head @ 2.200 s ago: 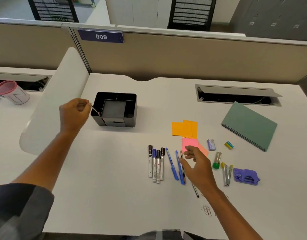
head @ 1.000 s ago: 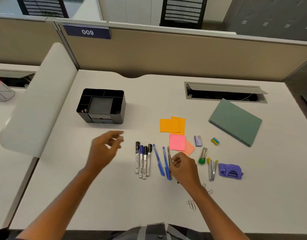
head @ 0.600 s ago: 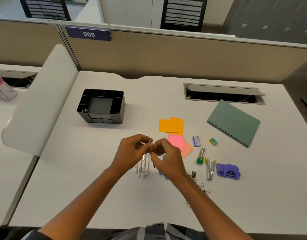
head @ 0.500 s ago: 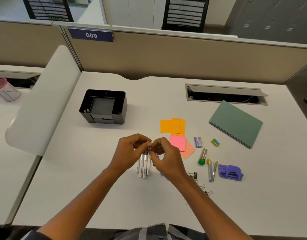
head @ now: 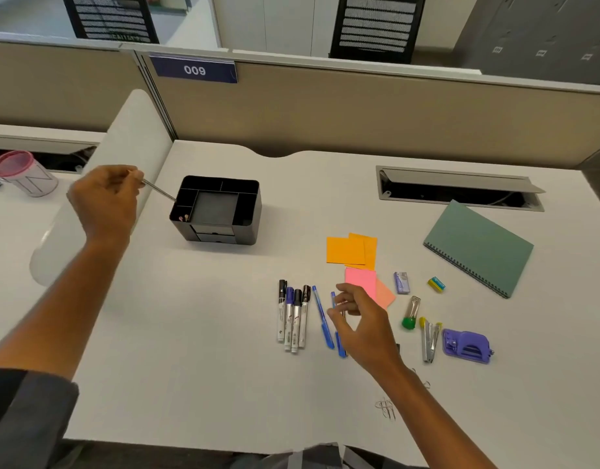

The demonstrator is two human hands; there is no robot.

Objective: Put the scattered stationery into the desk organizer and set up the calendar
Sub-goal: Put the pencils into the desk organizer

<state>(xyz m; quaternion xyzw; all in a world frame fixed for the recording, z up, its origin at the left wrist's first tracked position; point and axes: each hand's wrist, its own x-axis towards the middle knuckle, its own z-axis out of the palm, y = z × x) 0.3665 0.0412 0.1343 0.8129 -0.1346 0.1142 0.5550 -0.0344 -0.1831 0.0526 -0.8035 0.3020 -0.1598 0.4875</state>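
- The dark blue plate (head: 193, 70) on the beige partition reads "009" in white; it is the only writing that can be read with certainty.
- The clear cup with a pink rim (head: 24, 174) at 10 o'clock carries large dark strokes, perhaps an "N"; the print on the marker barrels is too small to read.
- The left hand (head: 104, 201) is closed in a pinch on a thin silvery pen (head: 159, 191), whose far tip slants down over the left rim of the black plastic desk organizer (head: 220, 211).
- The organizer stands on the white desk (head: 190, 333) at 11 o'clock; two small pinkish tips show in its front-left compartment, too small to identify.
- The right hand (head: 362, 319) hovers half open, fingers curled, over two blue pens (head: 322, 316); a thin dark stick shows at its fingertips, but whether it is gripped I cannot tell.
- Four capped markers with silver barrels (head: 291, 316) lie side by side just left of the blue pens.
- Orange square sticky notes (head: 351, 250) and pink ones (head: 362, 282) lie at 1 o'clock, the pink partly hidden by the right hand.
- At 3 o'clock: a purple hole punch (head: 466, 345), a grey stapler with yellow ends (head: 430, 340), a green-capped tube (head: 411, 313), a small purple box (head: 401, 282), a yellow eraser (head: 436, 285).
- The green spiral-bound calendar (head: 477, 245) lies flat at 2 o'clock.
- Wire paper clips (head: 386, 407) by the right forearm are hard to make out.
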